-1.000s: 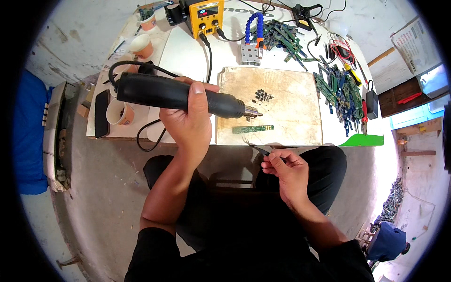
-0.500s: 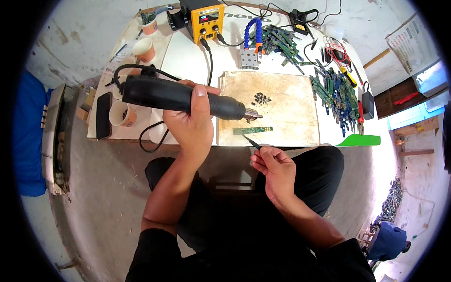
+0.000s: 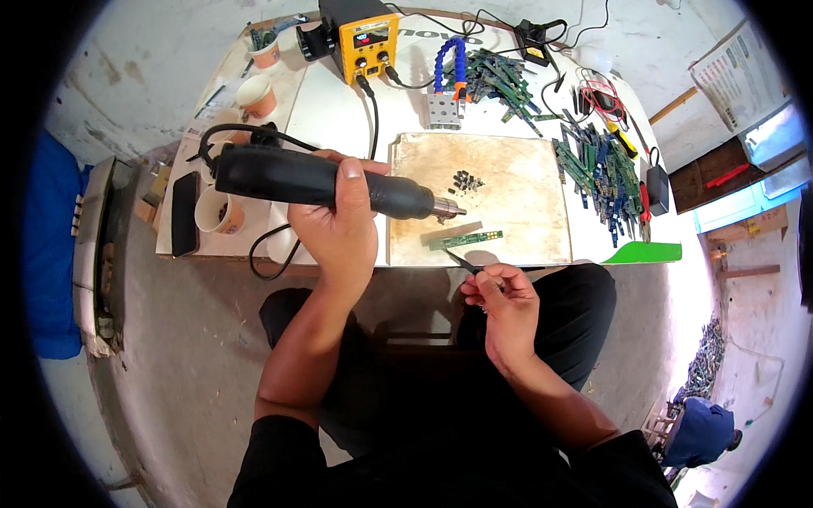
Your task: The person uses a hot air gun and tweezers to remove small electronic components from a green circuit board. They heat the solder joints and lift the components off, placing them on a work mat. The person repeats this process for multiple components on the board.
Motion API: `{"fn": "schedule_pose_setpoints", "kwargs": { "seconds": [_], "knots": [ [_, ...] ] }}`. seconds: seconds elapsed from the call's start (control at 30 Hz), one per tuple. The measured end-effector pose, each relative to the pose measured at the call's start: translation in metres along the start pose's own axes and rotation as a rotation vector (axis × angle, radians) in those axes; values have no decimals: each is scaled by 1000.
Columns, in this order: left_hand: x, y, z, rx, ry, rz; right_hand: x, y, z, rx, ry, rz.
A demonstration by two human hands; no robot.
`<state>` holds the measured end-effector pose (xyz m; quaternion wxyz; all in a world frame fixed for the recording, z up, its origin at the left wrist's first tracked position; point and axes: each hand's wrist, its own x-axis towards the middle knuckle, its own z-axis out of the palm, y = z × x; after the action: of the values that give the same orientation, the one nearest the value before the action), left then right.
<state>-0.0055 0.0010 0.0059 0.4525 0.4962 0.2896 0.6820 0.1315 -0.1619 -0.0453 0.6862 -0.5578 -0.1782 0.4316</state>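
Observation:
My left hand [image 3: 343, 207] is wrapped round a black hot air gun [image 3: 279, 176], its metal nozzle pointing right over the stained work board [image 3: 525, 182]. Below the nozzle is a narrow green circuit board [image 3: 467, 240], tilted up toward its right end, with a shadow beside it. My right hand [image 3: 508, 309] pinches dark tweezers [image 3: 462, 262], whose tip reaches the lower edge of the circuit board. Whether the tip grips the board or only touches it is hard to tell. A small cluster of black chips [image 3: 466, 181] lies farther back on the work board.
Behind stands a yellow and black hot air station [image 3: 366, 46] with cables. Piles of narrow circuit boards [image 3: 605, 173] lie right and at the back [image 3: 500, 78]. At left are paper cups [image 3: 220, 212] and a black phone [image 3: 185, 215]. Another person [image 3: 699, 433] sits far right.
The circuit board has shifted slightly right and now tilts, with its shadow showing apart from it. My right hand and the tweezers moved a little right and nearer me. The hot air gun barely shifted.

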Motion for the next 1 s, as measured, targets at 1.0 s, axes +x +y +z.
{"fn": "schedule_pose_setpoints", "kwargs": {
  "seconds": [1.0],
  "knots": [
    [-2, -7, 1, 9, -18, -42, 282, -185, -57, -397, -1, -323]
  ]
}}
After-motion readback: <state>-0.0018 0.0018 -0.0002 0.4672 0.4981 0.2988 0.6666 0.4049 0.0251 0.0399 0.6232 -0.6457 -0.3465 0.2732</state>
